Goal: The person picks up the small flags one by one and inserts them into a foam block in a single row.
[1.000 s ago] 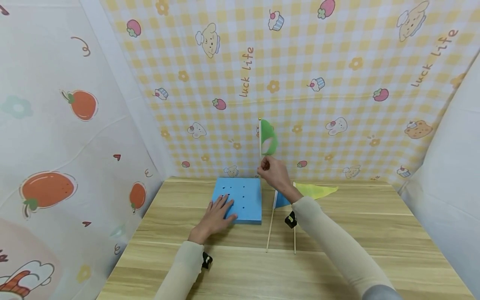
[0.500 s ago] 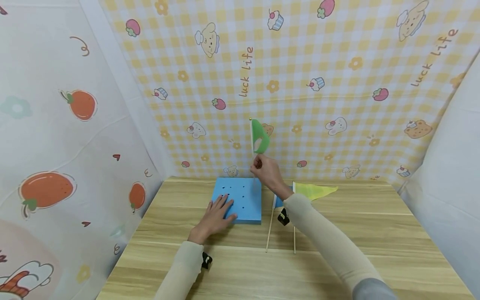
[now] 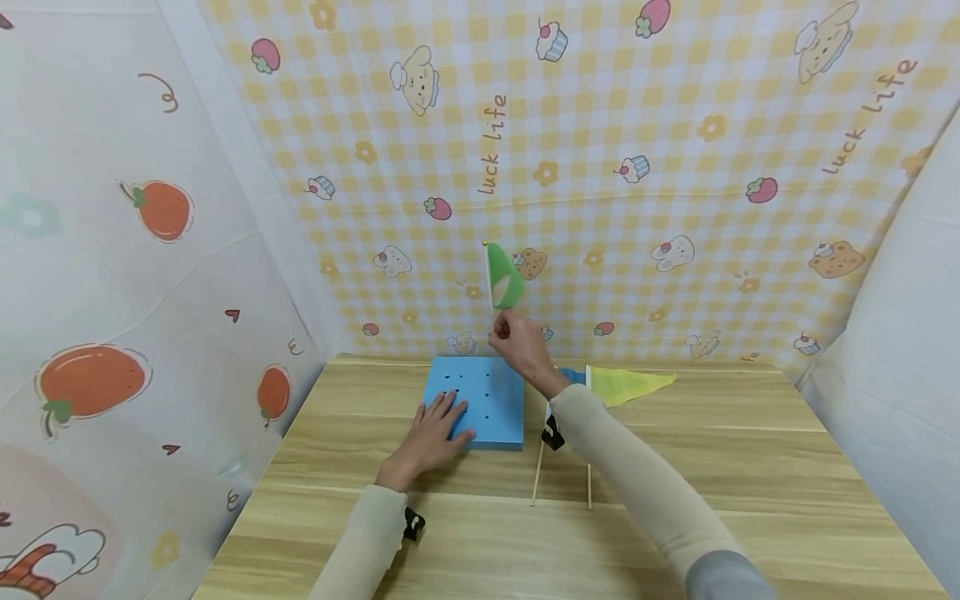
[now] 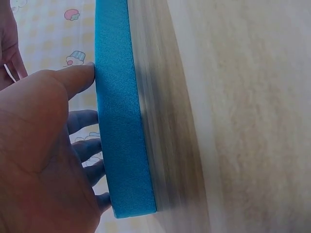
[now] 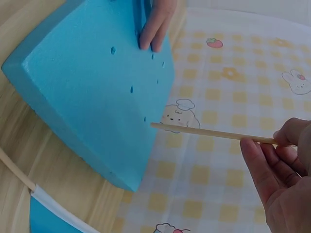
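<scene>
My right hand (image 3: 519,343) pinches the thin wooden stick (image 5: 209,132) of a green flag (image 3: 504,279), held upright above the back of a blue foam block (image 3: 495,425). In the right wrist view the stick's bare lower tip appears close to one of several small holes in the block's top. My left hand (image 3: 427,437) lies with fingers spread on the block's left front part. From the left wrist, its thumb and fingertips (image 4: 90,148) show along the block's top face, beside the thick front side.
A blue flag (image 5: 48,216) and a yellow flag (image 3: 626,383) on wooden sticks lie on the wooden table (image 3: 750,467), right of the block and partly under the right forearm. A checkered cloth wall (image 3: 675,208) stands close behind the block.
My right hand has moved left with the green flag, from beyond the block's right edge to over its back part. The left hand has stayed on the block.
</scene>
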`<state>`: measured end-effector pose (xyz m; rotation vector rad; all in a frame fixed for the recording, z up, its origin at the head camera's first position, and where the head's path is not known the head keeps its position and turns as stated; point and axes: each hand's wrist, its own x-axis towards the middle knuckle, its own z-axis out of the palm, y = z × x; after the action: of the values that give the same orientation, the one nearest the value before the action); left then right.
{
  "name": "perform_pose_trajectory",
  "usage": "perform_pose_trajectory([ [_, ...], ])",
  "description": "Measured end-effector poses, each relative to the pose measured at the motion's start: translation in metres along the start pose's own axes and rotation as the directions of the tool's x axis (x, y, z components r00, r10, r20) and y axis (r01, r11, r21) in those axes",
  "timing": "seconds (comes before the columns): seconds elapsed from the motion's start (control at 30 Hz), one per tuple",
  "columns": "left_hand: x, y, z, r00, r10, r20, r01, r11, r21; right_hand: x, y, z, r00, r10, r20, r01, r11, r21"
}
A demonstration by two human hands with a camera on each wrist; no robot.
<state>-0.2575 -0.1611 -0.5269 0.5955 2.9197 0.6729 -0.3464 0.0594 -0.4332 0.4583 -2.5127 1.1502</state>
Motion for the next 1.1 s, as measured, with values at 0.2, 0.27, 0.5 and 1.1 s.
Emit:
perform_pose_trajectory([
  [0.2, -0.001, 0.003, 0.000, 1.000, 0.005, 0.006, -0.005, 1.000, -0.001, 0.002, -0.002, 0.006, 1.000, -0.022, -0.010, 0.022, 1.000, 0.010],
  [0.27, -0.001, 0.004, 0.000, 1.000, 0.006, 0.009, -0.005, 1.000, -0.007, 0.002, -0.002, 0.008, 1.000, -0.022, -0.015, 0.022, 1.000, 0.010],
  [0.5, -0.002, 0.006, 0.000, 1.000, 0.002, 0.016, -0.002, 1.000, -0.013, 0.004, 0.001, 0.014, 0.999, -0.014, -0.031, 0.015, 1.000, 0.003],
  [1.1, -0.005, 0.007, 0.001, 1.000, -0.004, 0.016, 0.004, 1.000, -0.021, 0.004, 0.006, 0.024, 1.000, 0.004, -0.028, -0.004, 1.000, 0.010],
])
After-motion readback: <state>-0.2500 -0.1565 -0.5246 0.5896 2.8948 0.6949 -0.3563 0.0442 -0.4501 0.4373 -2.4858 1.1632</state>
